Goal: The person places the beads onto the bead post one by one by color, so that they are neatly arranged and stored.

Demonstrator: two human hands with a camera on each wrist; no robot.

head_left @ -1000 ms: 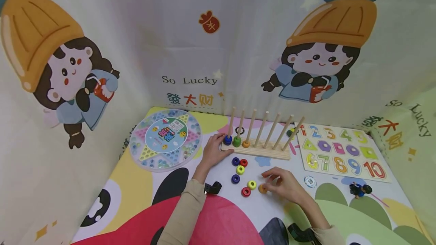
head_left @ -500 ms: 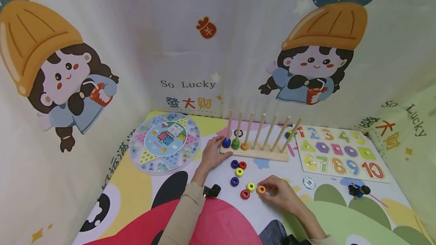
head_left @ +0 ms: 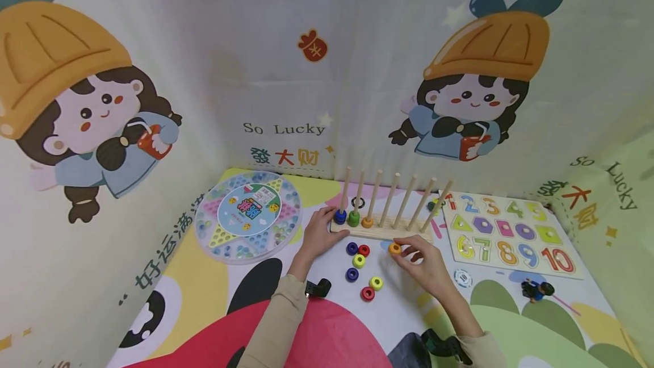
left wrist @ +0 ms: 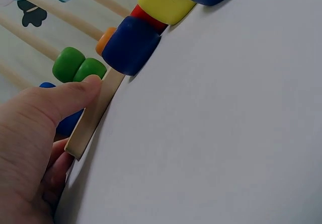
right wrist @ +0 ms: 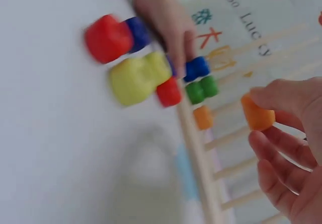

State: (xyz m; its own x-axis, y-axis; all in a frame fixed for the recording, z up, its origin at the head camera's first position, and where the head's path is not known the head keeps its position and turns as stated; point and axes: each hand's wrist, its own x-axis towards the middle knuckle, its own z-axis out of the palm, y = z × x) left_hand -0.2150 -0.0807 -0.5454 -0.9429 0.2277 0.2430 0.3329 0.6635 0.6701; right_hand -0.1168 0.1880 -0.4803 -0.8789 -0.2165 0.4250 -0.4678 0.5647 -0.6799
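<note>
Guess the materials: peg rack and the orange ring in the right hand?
Peg rack: looks like bare, unpainted wood, pale tan with a matte surface, base and rods alike. Orange ring, pinched in the right hand: probably painted wood, with solid colour and rounded edges; plastic can't be ruled out.

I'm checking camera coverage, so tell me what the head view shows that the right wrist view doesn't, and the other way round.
Only the head view shows the round marble game board and the wooden number puzzle. Only the right wrist view shows, close up, the fingers curled under the orange ring. Both show the right hand holding that ring, the left hand and the wooden peg rack.
</note>
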